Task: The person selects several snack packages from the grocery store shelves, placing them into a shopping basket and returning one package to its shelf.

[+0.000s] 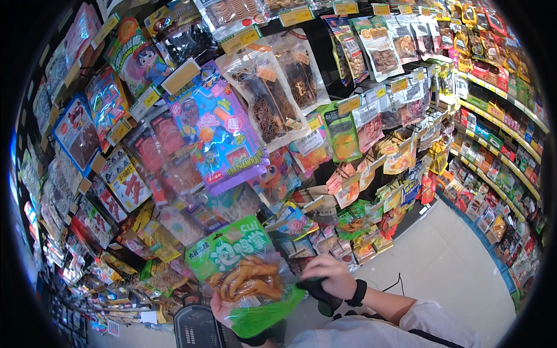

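A clear and green plastic bag of snack duck feet (248, 278) is held in front of my body, its printed front turned up towards me. My left hand (219, 304) grips it at the lower left edge, with most of the fingers hidden behind the bag. To the right of the bag is my right hand (329, 274), blurred, with fingers bent and a black band at the wrist. A dark object (320, 292) shows right below those fingers; whether the hand holds it is unclear.
Hanging snack bags, including a purple candy bag (217, 126) and brown dried-food pouches (265, 95), fill the rack ahead. A dark plastic shopping basket (196, 326) is at lower left. Pale floor tiles (444, 261) separate the rack from stocked shelves (500, 117) on the right.
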Tool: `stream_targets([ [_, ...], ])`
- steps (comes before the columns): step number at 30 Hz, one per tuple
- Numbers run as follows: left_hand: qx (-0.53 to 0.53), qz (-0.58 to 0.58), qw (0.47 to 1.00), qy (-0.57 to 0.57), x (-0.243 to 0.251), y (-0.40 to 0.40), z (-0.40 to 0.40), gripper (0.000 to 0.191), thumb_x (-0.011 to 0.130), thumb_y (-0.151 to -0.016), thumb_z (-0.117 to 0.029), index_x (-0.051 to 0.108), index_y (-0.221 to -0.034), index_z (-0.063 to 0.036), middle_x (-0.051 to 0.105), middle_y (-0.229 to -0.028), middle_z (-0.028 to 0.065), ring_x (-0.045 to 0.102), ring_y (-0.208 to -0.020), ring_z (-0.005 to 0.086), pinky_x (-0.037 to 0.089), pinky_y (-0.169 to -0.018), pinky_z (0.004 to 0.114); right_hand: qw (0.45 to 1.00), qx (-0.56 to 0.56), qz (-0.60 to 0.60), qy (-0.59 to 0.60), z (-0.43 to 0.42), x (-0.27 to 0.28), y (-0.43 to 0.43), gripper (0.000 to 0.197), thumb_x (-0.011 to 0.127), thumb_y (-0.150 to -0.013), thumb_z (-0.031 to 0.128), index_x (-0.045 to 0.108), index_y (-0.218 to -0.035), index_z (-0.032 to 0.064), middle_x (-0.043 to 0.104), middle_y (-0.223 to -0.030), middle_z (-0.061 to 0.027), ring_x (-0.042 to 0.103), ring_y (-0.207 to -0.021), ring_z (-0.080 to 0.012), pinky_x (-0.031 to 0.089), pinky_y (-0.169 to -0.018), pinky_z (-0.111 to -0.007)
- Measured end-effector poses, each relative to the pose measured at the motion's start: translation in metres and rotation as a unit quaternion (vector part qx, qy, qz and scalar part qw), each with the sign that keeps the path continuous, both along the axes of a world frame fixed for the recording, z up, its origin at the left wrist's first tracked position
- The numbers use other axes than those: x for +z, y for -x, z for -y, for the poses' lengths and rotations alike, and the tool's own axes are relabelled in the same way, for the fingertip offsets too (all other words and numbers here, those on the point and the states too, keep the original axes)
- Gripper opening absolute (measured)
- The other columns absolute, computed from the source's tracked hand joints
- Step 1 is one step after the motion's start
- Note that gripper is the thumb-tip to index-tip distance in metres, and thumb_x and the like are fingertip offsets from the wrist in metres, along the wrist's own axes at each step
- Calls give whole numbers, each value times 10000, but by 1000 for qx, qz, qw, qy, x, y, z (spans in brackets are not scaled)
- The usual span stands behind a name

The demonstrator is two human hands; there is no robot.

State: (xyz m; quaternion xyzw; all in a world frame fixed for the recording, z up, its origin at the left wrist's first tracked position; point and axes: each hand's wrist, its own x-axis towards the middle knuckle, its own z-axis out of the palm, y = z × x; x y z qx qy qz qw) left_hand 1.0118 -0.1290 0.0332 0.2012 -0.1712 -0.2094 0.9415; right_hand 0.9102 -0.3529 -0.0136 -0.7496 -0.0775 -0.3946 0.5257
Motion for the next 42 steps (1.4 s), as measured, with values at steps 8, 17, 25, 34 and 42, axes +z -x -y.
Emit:
stream_targets([
  [8, 49, 31, 980, -188, 19, 35, 55, 421, 374, -877, -225, 345, -1224, 12, 521, -1097, 180, 545, -981, 281, 473, -804, 374, 755, 287, -79, -585, -7, 24, -1, 357, 433, -835, 34, 461, -1189, 3, 549, -1090, -81, 533, -964, -142, 412, -846, -272],
  [17, -87, 60, 941, -323, 1, 42, 62, 324, 436, -885, -173, 380, -1152, 2, 550, -990, 146, 584, -832, 193, 491, -720, 291, 644, 445, -119, -611, -13, -5, 4, 383, 430, -899, 172, 389, -1247, 16, 463, -1231, -112, 481, -1095, -188, 378, -933, -303],
  [25, -39, 92, 933, -346, -11, 43, 72, 359, 485, -860, -69, 387, -1202, -16, 523, -1089, 65, 529, -957, 142, 432, -811, 274, 381, 683, -58, -620, -10, -14, -4, 465, 411, -893, 124, 257, -1317, 10, 325, -1346, -144, 382, -1208, -231, 349, -1001, -334],
  [34, 32, 229, 872, -431, -7, 40, 64, 293, 527, -858, -130, 464, -1101, 19, 573, -986, 65, 552, -846, 112, 444, -722, 236, 825, 444, -68, -344, -8, -7, -1, 409, 443, -883, 128, 359, -1258, -11, 400, -1290, -128, 436, -1141, -213, 359, -954, -312],
  [42, 237, 181, 861, -413, -1, 47, 51, 257, 547, -753, 16, 519, -1008, 7, 576, -918, 41, 529, -789, 91, 428, -697, 209, 921, 312, -44, -228, 17, 11, -6, 363, 439, -886, 123, 427, -1212, -36, 455, -1230, -113, 441, -1102, -183, 348, -914, -285],
])
